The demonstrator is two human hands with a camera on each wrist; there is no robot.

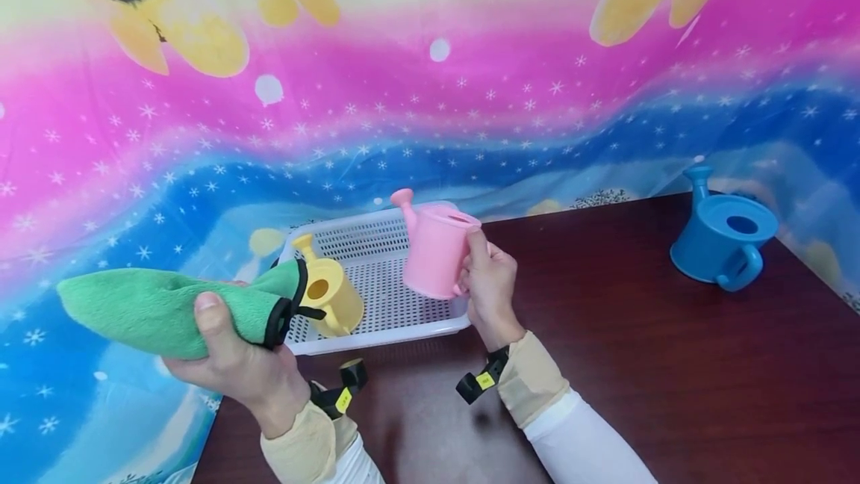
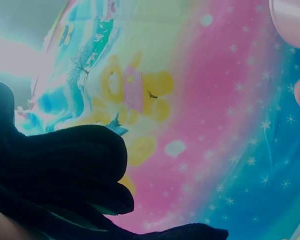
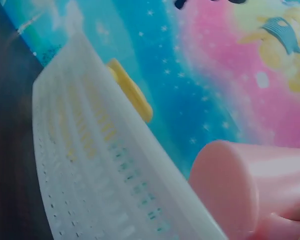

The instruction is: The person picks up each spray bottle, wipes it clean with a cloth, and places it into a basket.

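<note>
While the right hand [image 1: 493,286] grips the pink watering can [image 1: 437,256] at its handle side, thumb up by the top rim and fingers curled, the left hand [image 1: 242,364] clasps a green cloth [image 1: 148,305], its thumb pressed on top and most of its fingers hidden underneath; the pink can hangs over the right part of the white basket [image 1: 396,333], spout towards the left, and whether its base clears the basket's rim I cannot tell for certain; the yellow watering can [image 1: 344,297] sits in the left part of the basket, and the blue watering can [image 1: 715,237] stands well apart on the dark table [image 1: 605,334].

Since the pink can is held from one side only, it could probably twist in the grip if its base knocked the rim; a low swing leftwards might push it into the yellow can and tip that over; the cloth's black-edged end overlaps the yellow can in the head view, touching or not I cannot say, so its loose strap could snag the handle and drag that can along if the left hand pulled away fast.
</note>
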